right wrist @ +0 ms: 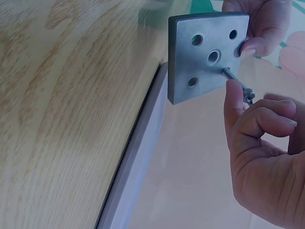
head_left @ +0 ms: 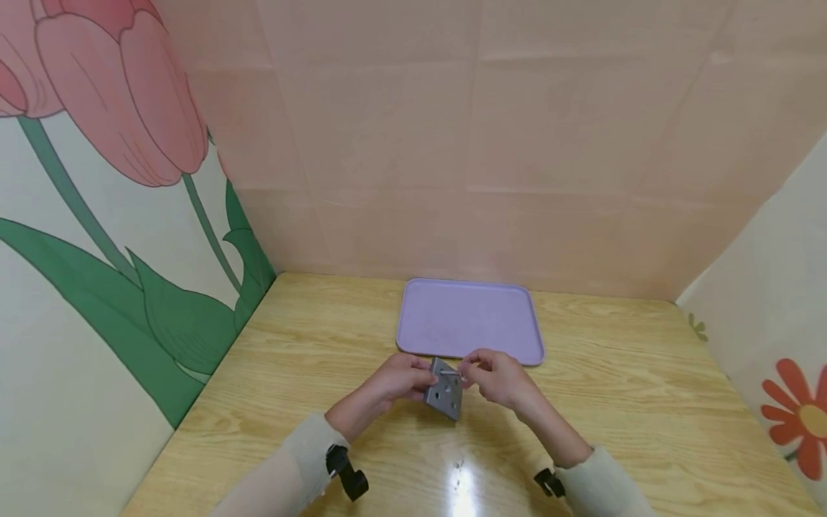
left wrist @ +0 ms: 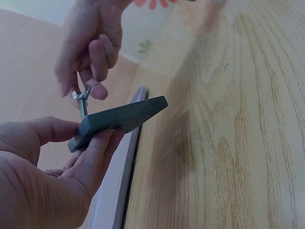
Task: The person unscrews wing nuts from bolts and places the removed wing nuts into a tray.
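Observation:
My left hand (head_left: 403,377) grips a square grey metal plate (head_left: 444,390) by its edge, thumb on one face and fingers on the other. The plate is tilted above the table; a larger threaded hole sits at its middle, with smaller holes around it. From one corner hole sticks out a slim metal wing bolt (right wrist: 234,80). My right hand (head_left: 497,377) has thumb and index finger at the winged end of this bolt, its other fingers curled in. In the left wrist view, the bolt's wings (left wrist: 82,94) show between the right fingertips.
Behind the hands, a purple rectangular tray (head_left: 468,319) lies on the wood-grain table (head_left: 310,345). A beige backdrop (head_left: 504,143) rises at the table's back edge. Panels with painted flowers stand at the left and right. Each wrist carries a black camera mount.

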Demonstrator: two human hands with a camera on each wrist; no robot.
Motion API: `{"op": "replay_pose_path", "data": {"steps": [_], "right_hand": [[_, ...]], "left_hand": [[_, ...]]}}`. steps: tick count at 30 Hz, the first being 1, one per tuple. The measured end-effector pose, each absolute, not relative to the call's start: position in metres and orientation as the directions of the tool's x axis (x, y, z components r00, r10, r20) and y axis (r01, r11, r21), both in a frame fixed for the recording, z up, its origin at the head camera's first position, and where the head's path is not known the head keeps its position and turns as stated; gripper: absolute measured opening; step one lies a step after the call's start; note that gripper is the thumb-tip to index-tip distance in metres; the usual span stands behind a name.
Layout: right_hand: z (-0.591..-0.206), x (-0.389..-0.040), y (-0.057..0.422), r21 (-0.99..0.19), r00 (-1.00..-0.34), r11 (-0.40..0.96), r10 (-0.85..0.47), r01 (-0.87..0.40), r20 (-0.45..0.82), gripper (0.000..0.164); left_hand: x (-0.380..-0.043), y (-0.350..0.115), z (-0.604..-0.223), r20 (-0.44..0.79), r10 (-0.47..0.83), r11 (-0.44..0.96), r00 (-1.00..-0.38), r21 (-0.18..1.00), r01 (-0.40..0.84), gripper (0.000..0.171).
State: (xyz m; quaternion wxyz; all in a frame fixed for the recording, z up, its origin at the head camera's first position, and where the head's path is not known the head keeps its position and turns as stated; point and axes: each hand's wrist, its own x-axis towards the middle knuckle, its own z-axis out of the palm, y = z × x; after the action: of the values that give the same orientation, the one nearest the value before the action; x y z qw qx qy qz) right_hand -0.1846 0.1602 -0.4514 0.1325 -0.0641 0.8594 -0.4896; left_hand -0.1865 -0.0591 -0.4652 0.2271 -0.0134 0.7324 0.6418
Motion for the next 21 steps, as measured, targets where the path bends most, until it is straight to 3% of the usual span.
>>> {"op": "replay_pose_path", "data": {"steps": [5,21], "right_hand": [[-0.4506,-0.1846,0.1594,-0.892,-0.959,0.449,-0.222,0.060,-0.176,0.033],[-0.4547,-0.1872,0.1608,-0.900,-0.937,0.427,-0.270,0.091,-0.222,0.039]], "left_hand": [[-0.1854,-0.0590,-0.4648,-0.349,0.271,0.174,-0.897,0.934,-0.311,0.024],[-0.1867,-0.0594,-0.4651,-0.344,0.271,0.163,-0.899,0.937,-0.309,0.025]]}}
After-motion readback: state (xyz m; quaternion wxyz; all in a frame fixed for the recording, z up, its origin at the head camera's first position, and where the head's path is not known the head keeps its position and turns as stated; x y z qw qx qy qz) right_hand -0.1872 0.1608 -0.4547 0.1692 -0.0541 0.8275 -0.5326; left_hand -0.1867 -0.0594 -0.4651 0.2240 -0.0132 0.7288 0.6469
